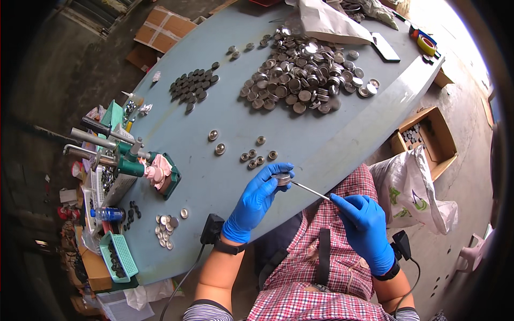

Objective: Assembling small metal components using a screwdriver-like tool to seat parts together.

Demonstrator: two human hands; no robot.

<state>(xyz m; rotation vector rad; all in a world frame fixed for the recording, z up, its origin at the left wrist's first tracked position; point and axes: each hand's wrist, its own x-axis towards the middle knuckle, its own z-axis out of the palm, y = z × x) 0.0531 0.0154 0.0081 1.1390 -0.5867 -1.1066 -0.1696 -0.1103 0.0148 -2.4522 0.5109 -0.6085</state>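
In a blue glove, my left hand [250, 205] pinches a short, round metal piece [282, 180] between fingers and thumb, above the table's near edge. My right hand [366, 229], also gloved in blue, is closed around a thin metal rod [311, 191]. The rod's tip reaches the side of the metal piece; whether it touches, I cannot tell. Its handle end is hidden in my palm. Just beyond my left hand, several small ring-like metal parts [252, 154] lie on the blue-grey table [198, 179].
A large heap of round metal caps [300, 75] covers the far side, beside dark discs [194, 84]. At left stands a green hand press [131, 160], near a teal basket [118, 257]. On the floor at right are an open carton [428, 142] and a white plastic bag [409, 187].
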